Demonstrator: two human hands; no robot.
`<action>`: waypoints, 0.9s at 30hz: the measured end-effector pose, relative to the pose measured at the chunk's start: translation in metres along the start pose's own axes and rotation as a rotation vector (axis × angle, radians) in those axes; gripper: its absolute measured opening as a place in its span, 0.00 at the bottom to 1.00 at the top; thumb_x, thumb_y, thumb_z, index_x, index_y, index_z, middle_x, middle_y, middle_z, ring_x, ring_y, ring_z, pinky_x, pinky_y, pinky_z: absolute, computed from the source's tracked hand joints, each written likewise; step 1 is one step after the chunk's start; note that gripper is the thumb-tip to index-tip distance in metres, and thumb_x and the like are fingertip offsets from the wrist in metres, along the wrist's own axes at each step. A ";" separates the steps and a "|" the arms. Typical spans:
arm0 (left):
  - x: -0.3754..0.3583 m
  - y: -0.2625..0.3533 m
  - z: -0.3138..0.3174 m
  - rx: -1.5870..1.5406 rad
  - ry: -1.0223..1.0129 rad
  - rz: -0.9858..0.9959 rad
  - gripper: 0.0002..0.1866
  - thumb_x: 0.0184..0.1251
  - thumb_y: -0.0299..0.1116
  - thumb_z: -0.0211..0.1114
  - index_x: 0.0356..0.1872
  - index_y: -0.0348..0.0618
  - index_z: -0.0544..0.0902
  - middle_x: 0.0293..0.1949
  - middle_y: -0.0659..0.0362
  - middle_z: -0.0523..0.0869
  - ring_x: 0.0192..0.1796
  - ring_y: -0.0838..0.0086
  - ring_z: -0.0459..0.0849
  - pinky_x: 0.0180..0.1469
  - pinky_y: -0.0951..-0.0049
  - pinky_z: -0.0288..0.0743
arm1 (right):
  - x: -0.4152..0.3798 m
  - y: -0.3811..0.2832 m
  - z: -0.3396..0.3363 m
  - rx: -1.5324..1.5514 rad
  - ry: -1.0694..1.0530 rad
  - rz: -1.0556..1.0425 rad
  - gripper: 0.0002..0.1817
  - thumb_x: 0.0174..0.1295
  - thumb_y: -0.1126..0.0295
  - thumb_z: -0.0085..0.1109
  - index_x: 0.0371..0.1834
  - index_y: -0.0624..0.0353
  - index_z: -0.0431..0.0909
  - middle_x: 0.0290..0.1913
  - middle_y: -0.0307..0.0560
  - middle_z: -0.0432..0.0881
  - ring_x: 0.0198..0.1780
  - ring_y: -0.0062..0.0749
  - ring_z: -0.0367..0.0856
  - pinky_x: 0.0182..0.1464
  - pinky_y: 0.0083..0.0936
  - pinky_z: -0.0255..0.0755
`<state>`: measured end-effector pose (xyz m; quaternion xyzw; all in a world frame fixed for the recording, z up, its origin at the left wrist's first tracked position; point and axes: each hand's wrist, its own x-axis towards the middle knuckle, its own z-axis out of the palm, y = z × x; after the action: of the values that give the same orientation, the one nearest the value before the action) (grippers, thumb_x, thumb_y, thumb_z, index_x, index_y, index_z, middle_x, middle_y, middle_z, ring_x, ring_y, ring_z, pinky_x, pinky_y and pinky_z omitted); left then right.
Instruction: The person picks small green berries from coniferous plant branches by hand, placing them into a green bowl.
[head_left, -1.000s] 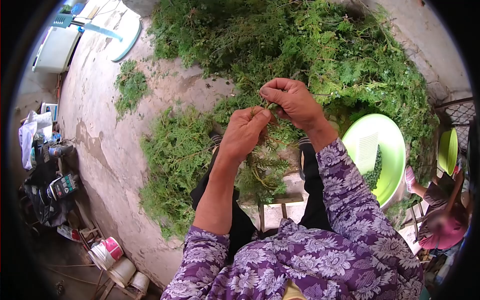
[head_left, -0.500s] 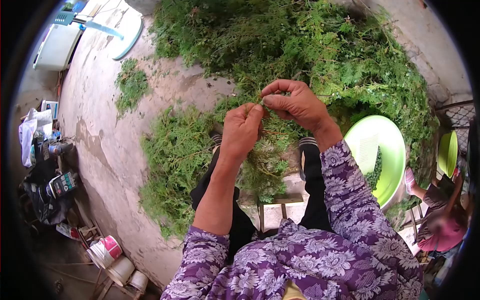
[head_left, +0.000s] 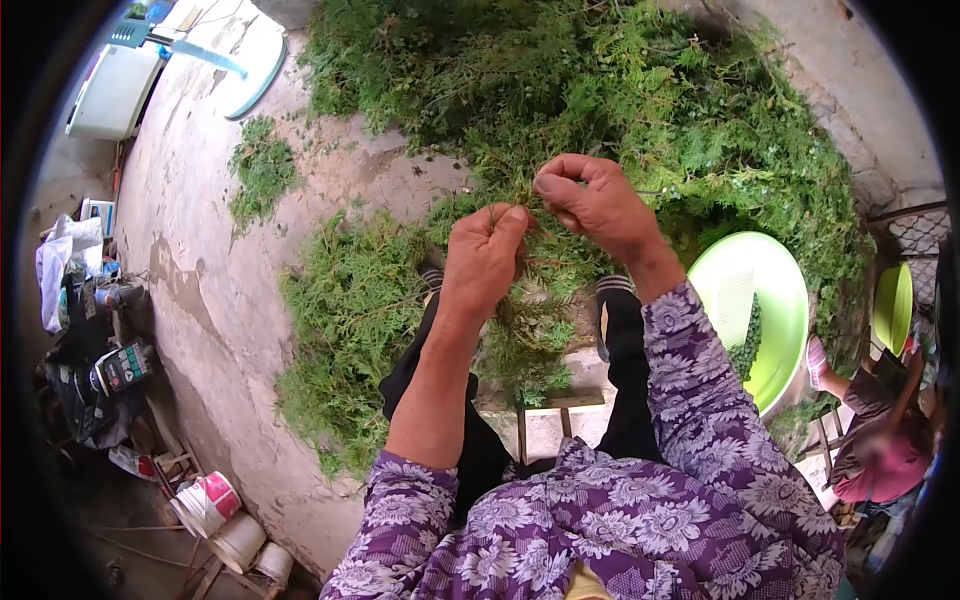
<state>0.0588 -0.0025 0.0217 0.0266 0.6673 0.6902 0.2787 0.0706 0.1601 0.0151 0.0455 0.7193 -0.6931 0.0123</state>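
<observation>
My left hand [head_left: 484, 258] is closed in a pinch on an evergreen sprig [head_left: 535, 325], whose flat green fronds hang between my knees. Just right of it, my right hand [head_left: 606, 212] has its thumb and forefinger pressed together close to the sprig's upper end. Whatever lies between those fingertips is too small to make out. By my right forearm stands a lime-green basin [head_left: 788, 340] with small green cones or berries [head_left: 746, 345] gathered at its lower side.
A large heap of evergreen branches [head_left: 560, 80] spreads ahead, and a smaller pile [head_left: 345, 350] lies left of my feet. Buckets [head_left: 212, 500] stand at lower left, a fan base [head_left: 255, 75] at upper left. Another person [head_left: 885, 440] sits at right near a second green basin [head_left: 893, 305].
My right hand has shifted slightly right, away from my left hand, and its fingers have curled in more. My left hand keeps its pinch on the sprig in nearly the same place.
</observation>
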 end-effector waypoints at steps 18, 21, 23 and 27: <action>-0.004 0.005 -0.017 0.093 -0.097 0.013 0.13 0.63 0.37 0.53 0.26 0.39 0.78 0.15 0.67 0.72 0.17 0.87 0.66 0.18 0.84 0.58 | 0.004 -0.002 0.005 0.435 -0.314 0.322 0.13 0.52 0.72 0.57 0.41 0.64 0.74 0.21 0.32 0.72 0.15 0.09 0.60 0.16 0.08 0.52; -0.004 0.004 -0.018 0.138 -0.166 0.016 0.12 0.63 0.36 0.53 0.26 0.39 0.78 0.15 0.68 0.70 0.17 0.87 0.64 0.19 0.84 0.57 | 0.003 -0.005 0.006 0.376 -0.305 0.308 0.12 0.50 0.73 0.58 0.39 0.63 0.74 0.20 0.32 0.72 0.15 0.08 0.60 0.15 0.08 0.51; -0.003 -0.001 -0.018 0.292 -0.090 0.123 0.12 0.63 0.36 0.53 0.25 0.39 0.77 0.15 0.69 0.68 0.18 0.88 0.63 0.19 0.84 0.56 | 0.002 -0.005 0.007 0.327 -0.280 0.293 0.11 0.49 0.73 0.58 0.37 0.63 0.74 0.19 0.31 0.71 0.15 0.08 0.60 0.15 0.08 0.51; 0.000 -0.008 -0.017 0.294 -0.054 0.151 0.12 0.63 0.34 0.53 0.24 0.39 0.76 0.14 0.69 0.67 0.19 0.87 0.62 0.19 0.82 0.57 | 0.002 -0.002 0.014 0.302 -0.189 0.292 0.09 0.48 0.73 0.58 0.34 0.62 0.75 0.18 0.30 0.70 0.16 0.07 0.61 0.15 0.09 0.52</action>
<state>0.0550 -0.0185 0.0126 0.1360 0.7493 0.6033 0.2369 0.0675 0.1463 0.0161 0.0854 0.5887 -0.7851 0.1726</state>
